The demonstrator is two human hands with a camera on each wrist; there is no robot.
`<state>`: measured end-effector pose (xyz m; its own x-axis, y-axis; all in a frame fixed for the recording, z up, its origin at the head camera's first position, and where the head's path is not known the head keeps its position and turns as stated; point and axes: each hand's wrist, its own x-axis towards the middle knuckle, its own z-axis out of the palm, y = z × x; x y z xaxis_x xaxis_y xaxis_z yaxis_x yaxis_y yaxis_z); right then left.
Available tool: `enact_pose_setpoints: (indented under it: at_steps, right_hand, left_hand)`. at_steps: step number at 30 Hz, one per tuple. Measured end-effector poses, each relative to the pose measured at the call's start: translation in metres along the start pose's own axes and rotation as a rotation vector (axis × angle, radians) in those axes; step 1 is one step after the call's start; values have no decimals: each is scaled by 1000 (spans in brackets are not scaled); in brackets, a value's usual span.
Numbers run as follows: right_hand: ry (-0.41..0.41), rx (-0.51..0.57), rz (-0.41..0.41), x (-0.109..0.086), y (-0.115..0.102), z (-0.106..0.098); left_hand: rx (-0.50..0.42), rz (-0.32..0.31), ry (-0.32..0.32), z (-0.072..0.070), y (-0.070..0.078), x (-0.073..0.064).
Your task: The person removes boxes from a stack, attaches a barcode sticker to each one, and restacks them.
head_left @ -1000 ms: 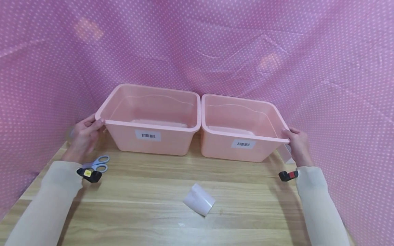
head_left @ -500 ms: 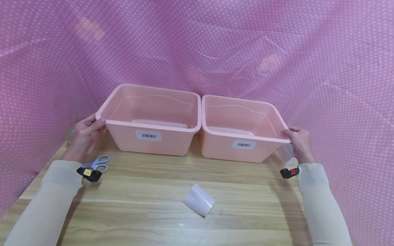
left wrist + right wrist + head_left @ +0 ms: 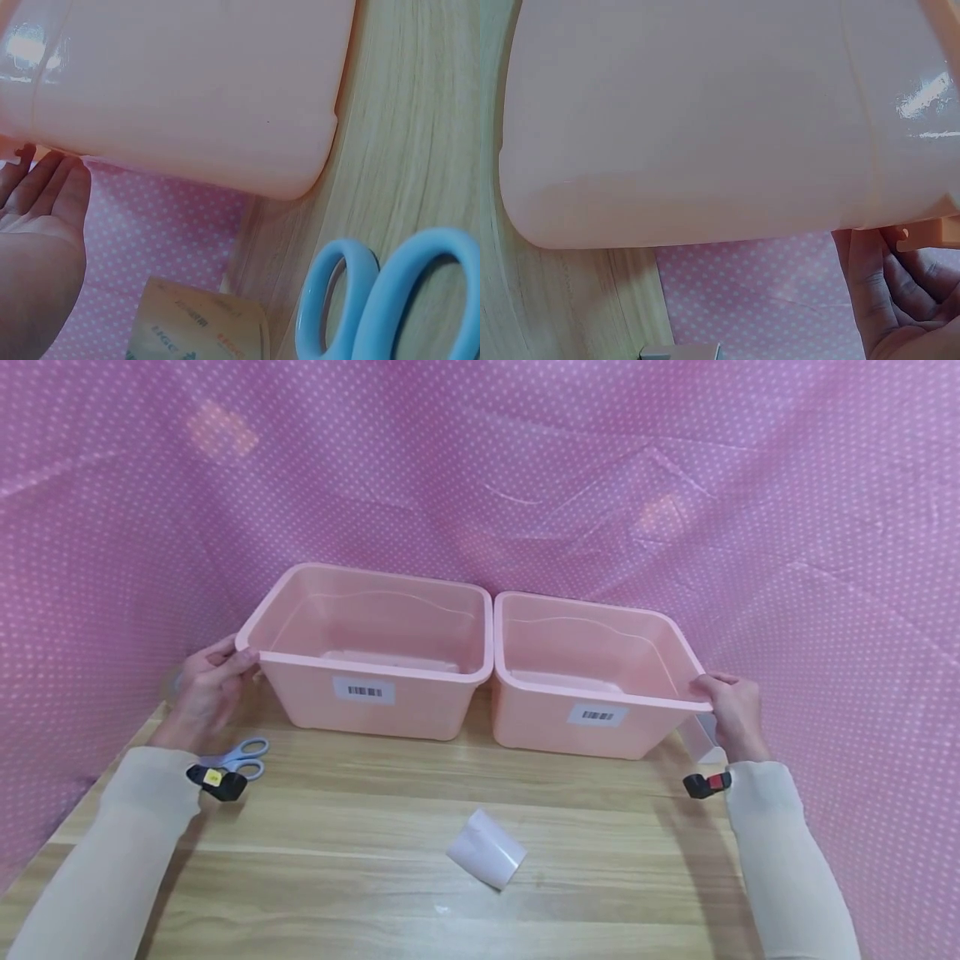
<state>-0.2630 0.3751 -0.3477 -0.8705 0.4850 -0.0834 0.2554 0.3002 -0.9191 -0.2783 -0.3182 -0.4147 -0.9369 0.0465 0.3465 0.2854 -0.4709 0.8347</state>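
Two pink plastic bins stand side by side on the table, their rims touching or nearly so in the head view. Each has a white barcode label on its front. My left hand [image 3: 208,687] grips the outer rim of the left bin [image 3: 420,710], thumb on top and fingers beneath. At the far side, my right hand [image 3: 733,710] holds the outer rim of the right bin [image 3: 540,727] in the same way. In the wrist views, the fingers of the left hand [image 3: 45,202] and the right hand [image 3: 900,289] reach under the rims.
Blue-handled scissors [image 3: 242,758] lie by the left wrist. A roll of tape [image 3: 199,322] stands behind them. A piece of whitish film [image 3: 487,850] rests on the wooden table [image 3: 337,877]. A white object [image 3: 699,739] sits under the right hand. Pink dotted cloth [image 3: 480,468] surrounds the table.
Both hands keep their hold on the bin rims. The bins appear to shift only very slightly to the right in the head view, along with the rest of the scene.
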Motion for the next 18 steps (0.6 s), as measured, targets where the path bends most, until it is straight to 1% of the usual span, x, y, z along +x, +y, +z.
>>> enact_pose_setpoints:
  at_steps: [3, 6, 18]
  right_hand:
    - [2, 28, 6, -1, -1, -2]
    - [3, 83, 12, -1, -2, -3]
    - [-10, 215, -6, -3, -9, -12]
  left_hand:
    - [0, -3, 0, 1, 0, 1]
    - [-8, -9, -2, 1, 0, 2]
    - [-38, -8, 2, 2, 1, 4]
